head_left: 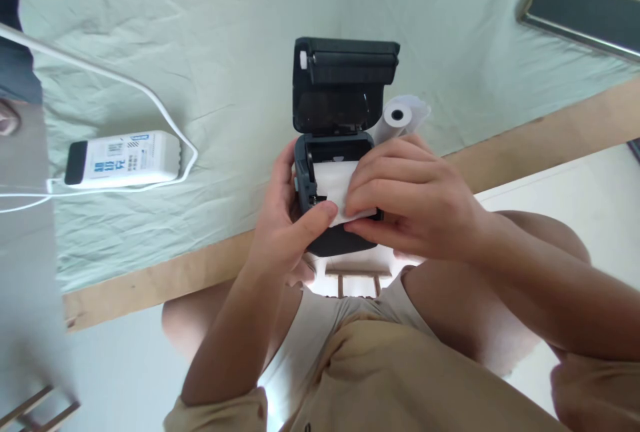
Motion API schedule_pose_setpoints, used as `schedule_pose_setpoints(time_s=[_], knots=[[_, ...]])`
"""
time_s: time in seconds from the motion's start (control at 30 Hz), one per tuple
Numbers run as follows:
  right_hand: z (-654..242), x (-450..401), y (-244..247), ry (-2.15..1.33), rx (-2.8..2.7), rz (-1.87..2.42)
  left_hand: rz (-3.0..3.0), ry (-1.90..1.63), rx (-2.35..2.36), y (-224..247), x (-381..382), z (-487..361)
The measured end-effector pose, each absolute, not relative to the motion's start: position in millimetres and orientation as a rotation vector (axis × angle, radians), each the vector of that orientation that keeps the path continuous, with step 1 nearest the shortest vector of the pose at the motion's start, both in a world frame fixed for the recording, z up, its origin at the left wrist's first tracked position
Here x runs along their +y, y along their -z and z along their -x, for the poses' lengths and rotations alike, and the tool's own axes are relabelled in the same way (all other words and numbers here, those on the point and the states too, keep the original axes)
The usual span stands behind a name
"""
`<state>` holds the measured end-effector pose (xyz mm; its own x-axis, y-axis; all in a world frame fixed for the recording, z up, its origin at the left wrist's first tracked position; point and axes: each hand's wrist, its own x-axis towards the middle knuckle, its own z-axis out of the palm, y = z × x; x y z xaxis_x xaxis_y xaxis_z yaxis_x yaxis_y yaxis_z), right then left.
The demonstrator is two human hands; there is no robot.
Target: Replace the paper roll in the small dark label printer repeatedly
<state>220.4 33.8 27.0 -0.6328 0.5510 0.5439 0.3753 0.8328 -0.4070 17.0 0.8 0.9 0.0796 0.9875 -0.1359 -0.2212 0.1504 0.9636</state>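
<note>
A small dark label printer [340, 243] is near the table's front edge, its lid [337, 109] swung up and back. White paper [331, 182], apparently a roll, lies in its open bay. My left hand [277, 235] is closed around the printer's left side, with the thumb reaching over onto the paper. From the right, my right hand [415, 192] grips the paper, fingers bent over its right part and hiding that end. Just behind my right hand, a second white paper roll [386, 129] with a black core lies on the cloth, a loose sheet beside it.
Light green cloth [225, 39] covers the table, and a bare wooden edge [160, 275] shows in front. At left is a white power bank-like box [125, 160] with a white cable [115, 73] looping around it. A dark flat slab [585, 17] lies at the far right.
</note>
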Motion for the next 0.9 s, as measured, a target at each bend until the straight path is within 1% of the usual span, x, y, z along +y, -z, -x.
schedule_pose_setpoints(time_s=[0.17,0.33,0.47,0.63,0.73,0.9], knots=[[-224,34,-34,-0.396,-2.294,0.669,-1.021,-1.110,1.130,-3,2,-19],[-229,36,-33,-0.263,-1.923,0.892,-0.981,-1.096,1.159,-5,2,-21],[-230,37,-27,-0.427,-1.829,1.006,-0.958,-1.089,1.161,-10,0,-21],[-226,38,-34,-0.487,-1.879,0.928,-0.899,-1.111,1.154,-15,-4,-22],[-224,39,-39,-0.565,-1.797,0.938,-0.887,-1.114,1.162,-15,-5,-23],[-225,39,-37,-0.480,-1.838,0.805,-0.857,-1.096,1.181,-15,-6,-22]])
